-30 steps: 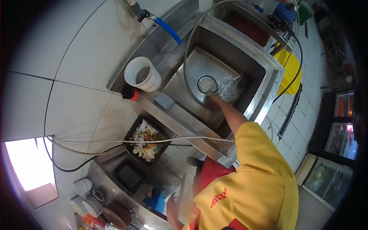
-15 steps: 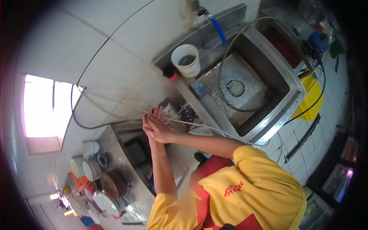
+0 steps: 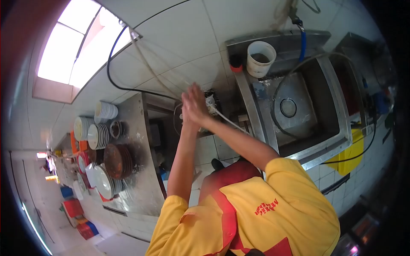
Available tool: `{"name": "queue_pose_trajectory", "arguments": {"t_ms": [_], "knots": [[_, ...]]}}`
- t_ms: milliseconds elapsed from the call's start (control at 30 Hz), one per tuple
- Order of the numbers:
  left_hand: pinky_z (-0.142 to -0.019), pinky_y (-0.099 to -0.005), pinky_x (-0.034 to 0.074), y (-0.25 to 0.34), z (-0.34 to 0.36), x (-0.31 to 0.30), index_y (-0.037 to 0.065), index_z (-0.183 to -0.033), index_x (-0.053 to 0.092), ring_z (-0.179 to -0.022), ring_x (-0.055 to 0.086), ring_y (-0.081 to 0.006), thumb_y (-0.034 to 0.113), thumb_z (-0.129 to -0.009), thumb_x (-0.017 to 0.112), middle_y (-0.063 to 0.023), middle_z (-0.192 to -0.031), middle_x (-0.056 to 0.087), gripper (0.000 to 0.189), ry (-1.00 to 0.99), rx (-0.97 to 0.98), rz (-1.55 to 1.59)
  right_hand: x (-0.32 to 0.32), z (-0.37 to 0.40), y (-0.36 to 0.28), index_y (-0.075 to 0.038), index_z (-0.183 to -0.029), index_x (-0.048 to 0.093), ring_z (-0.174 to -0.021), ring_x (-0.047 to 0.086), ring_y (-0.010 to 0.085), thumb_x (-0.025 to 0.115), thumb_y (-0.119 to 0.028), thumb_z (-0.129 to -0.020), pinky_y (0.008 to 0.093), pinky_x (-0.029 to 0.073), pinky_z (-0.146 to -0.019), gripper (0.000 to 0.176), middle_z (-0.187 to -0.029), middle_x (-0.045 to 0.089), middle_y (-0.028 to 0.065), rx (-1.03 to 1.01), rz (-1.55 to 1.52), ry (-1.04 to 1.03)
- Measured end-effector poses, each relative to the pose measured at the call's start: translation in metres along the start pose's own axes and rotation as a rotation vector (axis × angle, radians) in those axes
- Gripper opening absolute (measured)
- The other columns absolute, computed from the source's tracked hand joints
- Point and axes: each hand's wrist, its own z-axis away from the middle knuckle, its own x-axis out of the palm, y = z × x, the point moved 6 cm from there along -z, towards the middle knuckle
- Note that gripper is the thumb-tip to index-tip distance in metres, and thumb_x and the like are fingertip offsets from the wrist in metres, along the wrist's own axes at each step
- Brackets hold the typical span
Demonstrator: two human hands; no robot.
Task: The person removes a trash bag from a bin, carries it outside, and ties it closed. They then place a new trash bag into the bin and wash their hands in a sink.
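My hands are pressed against each other in front of the gap between the steel counter and the sink. My right hand [image 3: 197, 105] lies over my left with its fingers stretched out, slightly blurred. Largely covered by it, my left hand [image 3: 185, 112] shows its edge and straight fingers. I see nothing held in either one. Just behind them are a white crumpled clump [image 3: 210, 102] and a pale hose [image 3: 232, 123] running down to the right.
To the right is a steel sink [image 3: 270, 143], with a white bucket [image 3: 259, 68] and a red-and-black container [image 3: 235, 64] at its back-left corner. On the left, a steel counter [image 3: 143, 170] bears stacked white plates [image 3: 97, 136] and brown plates [image 3: 117, 160]. A black cable [image 3: 109, 64] hangs from the window.
My view has swung, so sink and bucket sit further right and more window shows. My hands stay together, the fingers of the right less spread than before.
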Motion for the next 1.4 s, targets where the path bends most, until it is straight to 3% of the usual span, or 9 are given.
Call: {"name": "queue_pose_trajectory", "arguments": {"t_ms": [100,133,267,600,700,1067,1167,1333,1400], "knots": [[-0.102,-0.0332,0.022,-0.016,-0.020,-0.021,0.010,-0.134,0.022,-0.125,0.025,-0.0202,0.038,-0.092,0.027,-0.0070,-0.139,0.022,0.051,-0.018,0.048,0.174,-0.024,0.012,-0.021,0.002,-0.118,0.042,-0.123,0.027,0.0363,0.040,-0.024,-0.085,0.0460,0.019,-0.101,0.042,-0.130,0.034,0.0201,-0.211,0.030,-0.008],[-0.100,-0.0309,0.025,-0.038,-0.042,-0.036,0.013,-0.134,0.025,-0.125,0.026,-0.0196,0.041,-0.092,0.028,-0.0035,-0.138,0.026,0.051,-0.609,-0.041,0.541,-0.032,0.017,-0.026,0.002,-0.118,0.043,-0.122,0.027,0.0360,0.040,-0.023,-0.085,0.0461,0.020,-0.101,0.041,-0.130,0.035,0.0194,-0.275,0.034,-0.005],[-0.099,-0.0303,0.027,-0.041,0.017,0.050,0.010,-0.133,0.026,-0.121,0.033,-0.0173,0.038,-0.092,0.030,-0.0037,-0.134,0.032,0.050,-0.052,-0.117,-0.016,-0.080,0.025,-0.036,-0.001,-0.117,0.045,-0.120,0.031,0.0337,0.041,-0.020,-0.084,0.0452,0.021,-0.100,0.038,-0.129,0.038,0.0151,-0.558,0.163,0.069],[-0.089,-0.0295,0.039,-0.034,0.074,0.083,-0.001,-0.111,0.054,-0.102,0.052,-0.0183,0.021,-0.090,0.043,-0.0101,-0.102,0.060,0.031,-0.310,0.194,-0.963,-0.269,0.029,0.033,-0.004,-0.127,0.031,-0.118,0.038,0.0237,0.045,-0.022,-0.089,0.0354,0.029,-0.097,0.044,-0.126,0.041,0.0168,0.011,-0.029,0.141],[-0.080,-0.0287,0.043,-0.049,0.095,-0.018,-0.002,-0.097,0.061,-0.084,0.058,-0.0160,0.026,-0.090,0.042,-0.0099,-0.089,0.062,0.035,0.026,-0.057,-0.628,-0.318,0.078,0.071,-0.002,-0.120,0.039,-0.120,0.030,0.0378,0.054,-0.032,-0.083,0.0450,0.025,-0.098,0.051,-0.128,0.033,0.0254,0.155,1.239,0.253],[-0.059,-0.0390,0.046,-0.193,0.320,-0.426,0.007,-0.108,0.050,-0.070,0.060,-0.0269,0.038,-0.084,0.045,-0.0132,-0.095,0.060,0.039,1.277,-0.590,-0.138,-0.221,0.208,0.012,0.003,-0.107,0.047,-0.118,0.029,0.0383,0.053,-0.017,-0.082,0.0458,0.024,-0.096,0.032,-0.125,0.033,0.0230,-0.132,0.965,0.176],[-0.057,-0.0377,0.044,-0.203,0.299,-0.472,0.008,-0.109,0.049,-0.072,0.060,-0.0246,0.032,-0.084,0.043,-0.0120,-0.092,0.061,0.035,1.132,-0.628,-0.156,-0.150,0.250,0.018,0.004,-0.104,0.047,-0.111,0.037,0.0363,0.051,-0.001,-0.076,0.0403,0.032,-0.092,0.029,-0.120,0.035,0.0244,-0.360,1.006,-0.118],[-0.055,-0.0294,0.040,-0.206,0.197,-0.644,0.009,-0.104,0.050,-0.067,0.052,-0.0139,0.032,-0.084,0.038,-0.0029,-0.084,0.058,0.033,1.154,-0.162,-0.502,-0.053,0.317,0.132,-0.003,-0.092,0.057,-0.103,0.041,0.0327,0.060,-0.006,-0.071,0.0408,0.035,-0.087,0.022,-0.108,0.046,0.0177,0.229,0.627,-0.563],[-0.091,-0.0414,0.031,-0.198,0.152,-0.719,0.011,-0.131,0.029,-0.120,0.034,-0.0211,0.051,-0.085,0.036,-0.0059,-0.133,0.035,0.062,0.930,-0.044,-0.456,-0.038,0.326,0.165,-0.003,-0.093,0.057,-0.100,0.045,0.0313,0.060,-0.009,-0.073,0.0385,0.038,-0.084,0.021,-0.104,0.050,0.0169,0.324,0.636,-0.630]]}}
